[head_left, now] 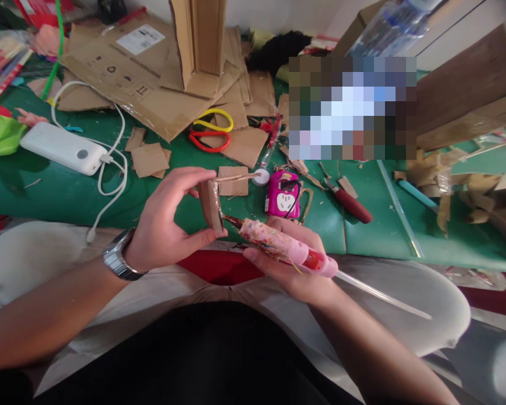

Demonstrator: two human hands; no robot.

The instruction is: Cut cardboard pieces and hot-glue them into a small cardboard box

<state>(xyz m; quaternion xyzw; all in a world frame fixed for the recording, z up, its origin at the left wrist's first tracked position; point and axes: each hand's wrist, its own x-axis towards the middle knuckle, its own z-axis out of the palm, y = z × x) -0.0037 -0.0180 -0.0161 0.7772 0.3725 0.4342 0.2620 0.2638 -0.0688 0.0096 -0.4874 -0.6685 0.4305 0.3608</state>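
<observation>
My left hand (168,219) pinches a small folded cardboard piece (209,203) between thumb and fingers, above the table's front edge. One flap of it sticks out to the right. Wrapped round a pink hot glue gun (274,239) is my right hand (297,264), its fingers partly hidden behind the gun. The gun's nozzle meets the lower right edge of the cardboard, or comes very near it. From the gun's back end a clear glue stick (383,293) juts out to the right. Just beyond the gun lies a magenta power socket (282,194).
Scissors (211,142) with yellow and orange handles lie among cardboard scraps (149,160). A white power bank (63,148) with a cable is at left. A red-handled tool (349,203) and a clear glue stick (398,208) lie at right. A tall cardboard structure (198,50) stands at the back.
</observation>
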